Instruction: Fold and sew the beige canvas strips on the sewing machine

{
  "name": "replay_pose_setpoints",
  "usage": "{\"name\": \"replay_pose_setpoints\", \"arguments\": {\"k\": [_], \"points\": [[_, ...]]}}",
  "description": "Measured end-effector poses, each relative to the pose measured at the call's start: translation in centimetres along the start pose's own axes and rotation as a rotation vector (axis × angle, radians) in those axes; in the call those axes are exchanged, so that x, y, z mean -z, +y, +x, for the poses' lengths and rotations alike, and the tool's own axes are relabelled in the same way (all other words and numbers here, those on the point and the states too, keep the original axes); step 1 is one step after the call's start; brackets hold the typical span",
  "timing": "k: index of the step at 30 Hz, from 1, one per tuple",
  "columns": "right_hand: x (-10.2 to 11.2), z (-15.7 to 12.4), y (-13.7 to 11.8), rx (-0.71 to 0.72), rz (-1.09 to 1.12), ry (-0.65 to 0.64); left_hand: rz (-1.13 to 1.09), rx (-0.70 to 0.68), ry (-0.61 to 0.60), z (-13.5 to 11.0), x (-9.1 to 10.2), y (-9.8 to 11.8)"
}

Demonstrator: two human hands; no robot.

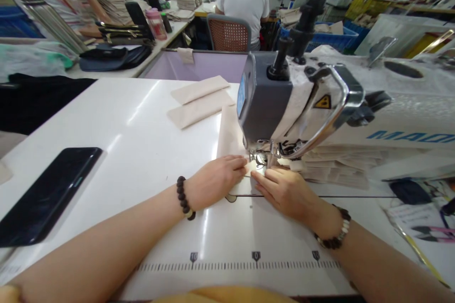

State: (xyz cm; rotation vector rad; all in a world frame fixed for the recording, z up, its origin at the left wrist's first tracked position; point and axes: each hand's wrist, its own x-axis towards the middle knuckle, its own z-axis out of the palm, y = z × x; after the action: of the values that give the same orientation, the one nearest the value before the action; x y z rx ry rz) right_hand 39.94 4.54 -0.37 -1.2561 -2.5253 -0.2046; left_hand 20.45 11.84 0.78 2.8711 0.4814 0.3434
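A beige fabric piece (229, 135) lies flat on the sewing machine bed, running under the needle area. My left hand (216, 180) rests flat on its near left part, fingers stretched toward the presser foot (261, 157). On the other side of the foot, my right hand (284, 191) has its fingertips down close to the lit needle plate; its fingers look extended, and whatever lies under them is mostly hidden. The grey and white sewing machine head (272, 99) stands just beyond both hands.
Two folded beige strips (201, 104) lie farther back on the table. A stack of beige pieces (337, 165) sits under the machine arm. At left is a black phone (50, 194); at right, pink-handled snips (435, 234). A person in white (243, 0) sits ahead.
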Motion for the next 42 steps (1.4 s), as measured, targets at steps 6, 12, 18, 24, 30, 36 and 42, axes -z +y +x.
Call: {"name": "replay_pose_setpoints", "arguments": {"k": [6, 12, 18, 24, 30, 36, 42], "points": [[-0.4, 0.4, -0.5, -0.106, -0.124, -0.04, -0.025, 0.041, -0.019, 0.6, 0.3, -0.2], [-0.3, 0.5, -0.8, -0.168, -0.129, -0.083, -0.023, 0.112, -0.032, 1.0, 0.2, -0.5], [-0.2, 0.6, -0.8, -0.177, -0.132, -0.079, 0.027, 0.124, -0.015, 1.3, 0.0, -0.8], [-0.3, 0.7, -0.8, -0.17, -0.131, -0.062, 0.049, 0.127, -0.025, 1.3, 0.1, -1.0], [-0.4, 0.4, -0.7, -0.162, -0.116, -0.023, 0.167, 0.196, -0.099, 1.2, 0.6, 0.3], [0.2, -0.1, -0.1, -0.047, 0.003, 0.013, 0.199, 0.202, -0.226, 0.1, 1.5, 3.2], [0.6, -0.6, 0.5, 0.083, 0.141, -0.026, 0.179, 0.008, -0.27, -0.4, 1.5, 3.8]]}}
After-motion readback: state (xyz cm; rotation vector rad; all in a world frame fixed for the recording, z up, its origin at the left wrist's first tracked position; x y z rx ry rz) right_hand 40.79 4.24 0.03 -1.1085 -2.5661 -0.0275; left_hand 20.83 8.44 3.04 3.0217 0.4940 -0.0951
